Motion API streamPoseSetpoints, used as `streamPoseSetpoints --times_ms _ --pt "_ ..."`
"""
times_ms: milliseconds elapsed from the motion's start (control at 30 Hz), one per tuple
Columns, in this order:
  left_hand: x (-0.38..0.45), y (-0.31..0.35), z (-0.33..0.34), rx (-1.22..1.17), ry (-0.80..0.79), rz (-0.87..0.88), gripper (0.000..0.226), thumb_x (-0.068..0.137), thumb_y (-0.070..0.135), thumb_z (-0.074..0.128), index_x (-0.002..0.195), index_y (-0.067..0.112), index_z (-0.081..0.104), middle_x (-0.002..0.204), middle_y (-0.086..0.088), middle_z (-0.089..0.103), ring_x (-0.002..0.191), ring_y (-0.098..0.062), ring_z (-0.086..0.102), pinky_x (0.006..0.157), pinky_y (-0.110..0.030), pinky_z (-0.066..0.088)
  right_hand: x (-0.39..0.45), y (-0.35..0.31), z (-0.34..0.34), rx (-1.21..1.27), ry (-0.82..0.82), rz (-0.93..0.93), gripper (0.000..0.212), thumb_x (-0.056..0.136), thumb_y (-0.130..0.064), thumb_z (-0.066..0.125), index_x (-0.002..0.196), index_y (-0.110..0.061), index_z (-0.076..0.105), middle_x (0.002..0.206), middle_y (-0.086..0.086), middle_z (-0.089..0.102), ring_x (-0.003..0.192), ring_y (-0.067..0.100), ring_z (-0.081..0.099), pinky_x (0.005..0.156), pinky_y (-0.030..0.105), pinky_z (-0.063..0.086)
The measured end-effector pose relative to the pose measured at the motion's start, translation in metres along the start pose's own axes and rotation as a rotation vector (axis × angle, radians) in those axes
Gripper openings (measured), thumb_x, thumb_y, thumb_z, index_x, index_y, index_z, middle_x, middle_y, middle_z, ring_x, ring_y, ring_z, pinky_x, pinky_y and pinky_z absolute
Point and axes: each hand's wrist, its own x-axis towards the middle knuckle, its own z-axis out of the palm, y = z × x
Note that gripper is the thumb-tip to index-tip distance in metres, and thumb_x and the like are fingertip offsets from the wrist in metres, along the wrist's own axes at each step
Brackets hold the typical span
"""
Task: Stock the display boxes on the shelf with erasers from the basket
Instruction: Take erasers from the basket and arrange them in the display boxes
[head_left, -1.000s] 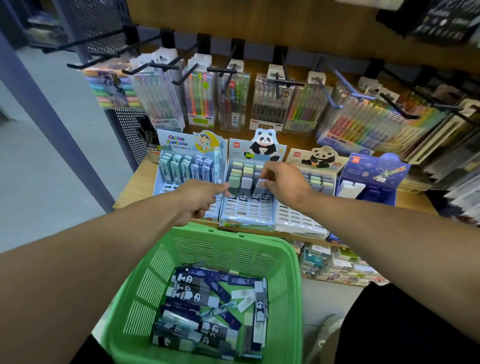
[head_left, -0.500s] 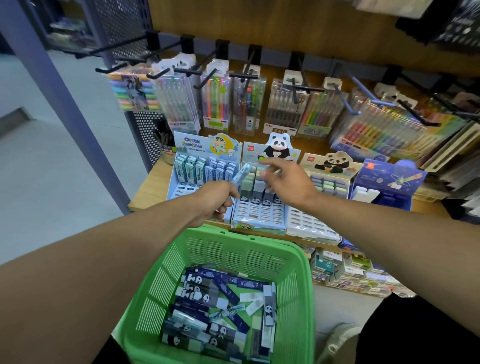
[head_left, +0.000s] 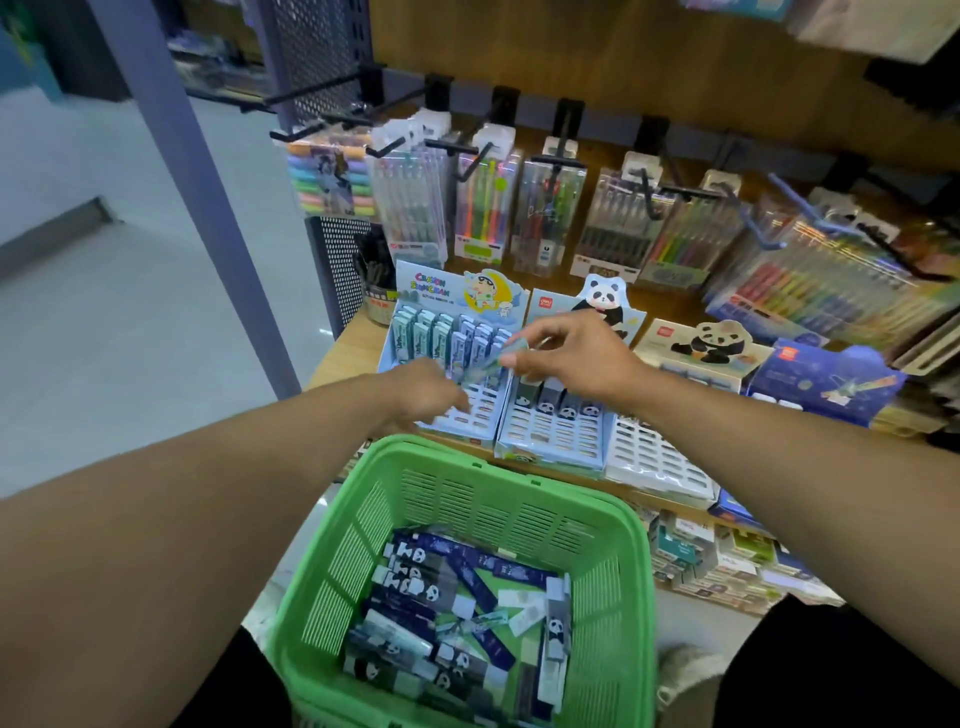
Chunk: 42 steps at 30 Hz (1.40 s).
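right hand (head_left: 576, 358) pinching eraser (head_left: 485, 362) over display box (head_left: 447, 364), green basket (head_left: 467, 519) below

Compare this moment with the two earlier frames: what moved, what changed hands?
The light eraser passed from the left hand to the right hand, which now pinches it over the cartoon display box. The left hand dropped lower, empty, fingers loose. The green basket and its erasers stayed put.
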Motion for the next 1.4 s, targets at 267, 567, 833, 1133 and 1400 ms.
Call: streamPoseSetpoints --times_ms 267,567,833,1133,1400 --pt "0.022 -0.042 -0.002 0.595 -0.075 -0.067 0.082 0.096 0.042 0.059 0.157 0.009 0.014 0.165 -0.007 0.004 0.148 -0.031 0.020 0.116 -0.043 0.030 0.060 -0.011 0.036 -0.345 0.096 -0.084 0.022 0.101 -0.026 0.062 0.108 -0.012 0.076 0.131 0.008 0.067 0.097 0.030 0.070 0.084 0.037 0.056" --pt "0.028 -0.047 0.017 0.638 -0.136 -0.093 0.079 0.102 0.036 0.048 0.158 0.011 0.000 0.165 -0.010 -0.006 0.150 -0.034 0.013 0.118 -0.045 0.025 0.091 0.004 0.096 -0.309 0.194 -0.150 0.020 0.099 -0.022 0.065 0.119 -0.018 0.064 0.092 -0.001 0.063 0.083 0.017 0.059 0.078 0.035 0.052" --pt "0.030 -0.049 0.019 0.621 -0.095 -0.075 0.082 0.097 0.036 0.056 0.159 0.017 0.006 0.165 -0.006 -0.006 0.149 -0.034 0.016 0.116 -0.046 0.030 0.106 0.001 0.121 -0.337 0.182 -0.170 0.012 0.097 -0.020 0.064 0.108 -0.022 0.065 0.087 0.000 0.067 0.081 0.023 0.064 0.073 0.044 0.056" --pt "0.032 -0.061 0.017 0.549 -0.050 -0.045 0.084 0.093 0.031 0.062 0.158 0.023 0.009 0.166 0.001 -0.004 0.149 -0.032 0.018 0.116 -0.046 0.032 0.107 0.001 0.123 -0.456 0.178 -0.177 0.009 0.097 -0.021 0.062 0.106 -0.021 0.063 0.092 0.003 0.070 0.086 0.028 0.060 0.071 0.042 0.054" --pt "0.035 -0.061 0.017 0.618 -0.113 -0.067 0.090 0.094 0.037 0.060 0.158 0.024 -0.002 0.164 -0.002 -0.017 0.151 -0.034 0.004 0.119 -0.052 0.023 0.114 0.004 0.123 -0.496 0.190 -0.167 0.016 0.096 -0.026 0.064 0.107 -0.019 0.073 0.091 0.003 0.075 0.086 0.026 0.066 0.080 0.040 0.056"
